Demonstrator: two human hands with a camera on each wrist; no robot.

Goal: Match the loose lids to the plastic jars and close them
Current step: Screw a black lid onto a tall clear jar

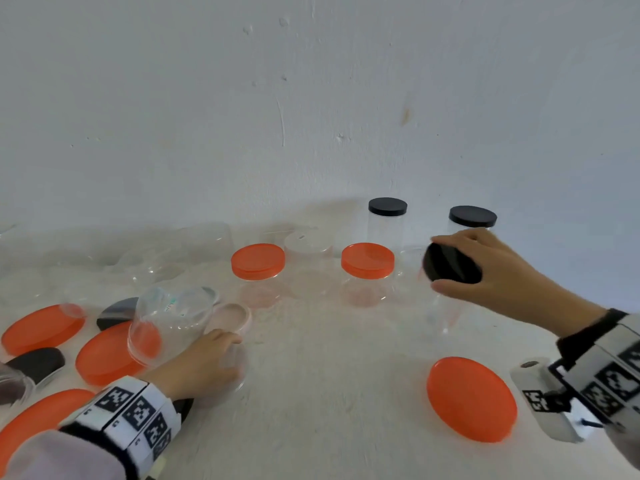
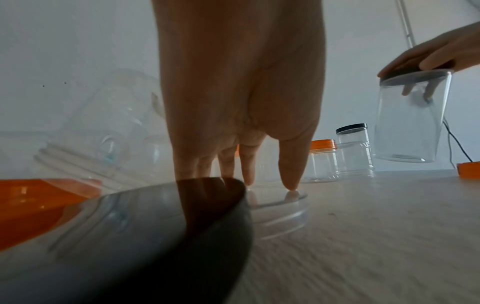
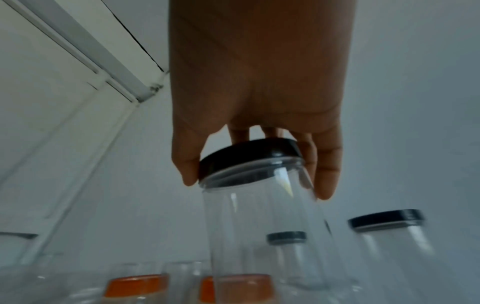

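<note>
Plastic jar with a black lid, clear-walled, hangs tilted above the table from the right hand, whose thumb and fingers curl round the lid's rim; the right wrist view shows the lid seated on the jar's mouth and the jar body slanting down below the fingertips. Just beyond those fingers stand two upright jars capped in black, the nearer one partly hidden behind the hand, the other to its left. Left of the thumb stand two shorter jars with orange lids, and a clear-capped jar sits between and behind them. Below the right wrist one loose orange lid lies flat.

The left hand reaches down with straight fingers, the fingertips pressing on a clear lid lying on the table. Just left of these fingers an open clear jar lies on its side over an orange lid, with a pale pink lid just beyond the fingertips. Further left lie three more orange lids and two loose black lids; a third black lid lies under the wrist and blocks much of the left wrist view. More clear jars lie toppled at the far left; their count cannot be told. A faint greenish mark on the tipped jar is unreadable.
</note>
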